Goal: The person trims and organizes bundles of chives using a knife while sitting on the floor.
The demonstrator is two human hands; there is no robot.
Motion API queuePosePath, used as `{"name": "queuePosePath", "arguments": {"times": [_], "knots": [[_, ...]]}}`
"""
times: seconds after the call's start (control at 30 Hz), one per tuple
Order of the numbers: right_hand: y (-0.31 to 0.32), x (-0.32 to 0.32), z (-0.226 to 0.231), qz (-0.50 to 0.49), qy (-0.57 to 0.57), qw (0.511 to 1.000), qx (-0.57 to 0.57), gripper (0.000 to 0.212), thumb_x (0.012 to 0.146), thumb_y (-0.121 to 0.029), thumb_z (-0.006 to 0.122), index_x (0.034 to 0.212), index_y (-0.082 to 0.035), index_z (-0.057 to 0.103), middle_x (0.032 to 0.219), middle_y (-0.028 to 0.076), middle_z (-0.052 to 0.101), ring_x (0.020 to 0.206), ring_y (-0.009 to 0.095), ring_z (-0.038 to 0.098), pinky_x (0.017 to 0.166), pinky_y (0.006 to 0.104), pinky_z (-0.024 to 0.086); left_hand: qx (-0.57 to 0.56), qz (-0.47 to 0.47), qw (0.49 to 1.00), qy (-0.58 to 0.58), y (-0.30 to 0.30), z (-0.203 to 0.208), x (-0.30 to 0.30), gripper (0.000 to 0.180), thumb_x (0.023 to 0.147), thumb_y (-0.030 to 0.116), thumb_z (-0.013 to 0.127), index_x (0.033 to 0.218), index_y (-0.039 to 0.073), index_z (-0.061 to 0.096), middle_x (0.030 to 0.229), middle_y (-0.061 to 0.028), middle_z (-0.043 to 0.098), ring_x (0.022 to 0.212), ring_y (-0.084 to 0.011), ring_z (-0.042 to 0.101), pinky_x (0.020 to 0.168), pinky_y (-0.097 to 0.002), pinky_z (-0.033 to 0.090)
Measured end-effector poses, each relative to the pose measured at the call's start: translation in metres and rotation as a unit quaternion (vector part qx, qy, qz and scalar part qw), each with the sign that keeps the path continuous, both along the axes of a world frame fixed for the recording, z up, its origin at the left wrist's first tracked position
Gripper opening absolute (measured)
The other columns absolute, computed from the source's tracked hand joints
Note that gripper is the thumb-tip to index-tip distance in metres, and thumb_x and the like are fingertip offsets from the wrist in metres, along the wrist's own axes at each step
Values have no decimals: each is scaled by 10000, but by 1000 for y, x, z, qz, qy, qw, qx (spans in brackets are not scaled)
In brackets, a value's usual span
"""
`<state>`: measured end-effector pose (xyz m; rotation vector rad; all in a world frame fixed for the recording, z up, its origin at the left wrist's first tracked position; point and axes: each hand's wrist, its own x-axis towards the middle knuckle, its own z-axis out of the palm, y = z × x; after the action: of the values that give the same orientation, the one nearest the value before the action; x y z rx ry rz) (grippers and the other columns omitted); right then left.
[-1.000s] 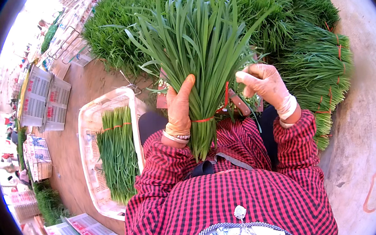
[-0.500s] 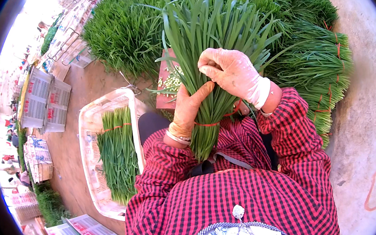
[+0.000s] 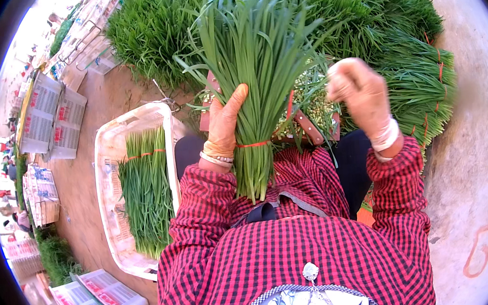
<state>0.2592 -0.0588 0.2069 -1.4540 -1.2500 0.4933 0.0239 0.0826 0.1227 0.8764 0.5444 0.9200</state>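
Observation:
A thick bunch of garlic chives (image 3: 251, 99) stands before me, leaf tips pointing away and cut stems toward my lap. Round its lower part runs a red band (image 3: 253, 144). My left hand (image 3: 222, 122), in a thin pale glove, is closed round the bunch's left side, with the thumb across the leaves. My right hand (image 3: 361, 98) is raised to the right, apart from the bunch and blurred by motion. Its gloved fingers are curled in; whatever they may hold cannot be made out. Below the bunch's right side lies a knife with a riveted brown handle (image 3: 308, 127).
To the left, a white plastic crate (image 3: 109, 222) holds banded chive bunches. A large heap of loose chives (image 3: 370, 8) lies ahead, with banded bunches (image 3: 424, 90) at right. Pale trimmings (image 3: 317, 91) cover a reddish board. Stacked crates (image 3: 70, 124) stand far left.
My right hand has left the leaves and swung right and slightly down. My left hand and the bunch have shifted slightly left, uncovering the knife handle and trimmings.

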Motion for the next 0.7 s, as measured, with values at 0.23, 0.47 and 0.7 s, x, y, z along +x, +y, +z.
{"name": "queuePosePath", "arguments": {"times": [0.23,0.47,0.7], "knots": [[14,-12,21,37,-121,989,-79,421,912,-171,723,1321,-155,626,833,42,683,712,152,671,682,288,551,72,17,997,22,-6,16,5,438,955,147,736,1346,16,588,1220,-80,689,1042,-189,683,922,-330,562],[66,-54,15,87,-137,986,-28,303,946,-175,689,1231,-82,643,815,52,674,730,163,644,681,316,528,57,-29,998,4,-35,34,22,452,922,6,738,1335,7,555,1215,-88,679,1032,-183,681,877,-326,591],[63,-46,4,137,89,984,-77,154,926,-157,668,988,-19,638,785,44,645,715,134,647,668,303,535,56,-37,996,50,-34,27,20,420,894,29,780,1258,8,571,1105,-75,714,945,-164,698,806,-308,596]]}}
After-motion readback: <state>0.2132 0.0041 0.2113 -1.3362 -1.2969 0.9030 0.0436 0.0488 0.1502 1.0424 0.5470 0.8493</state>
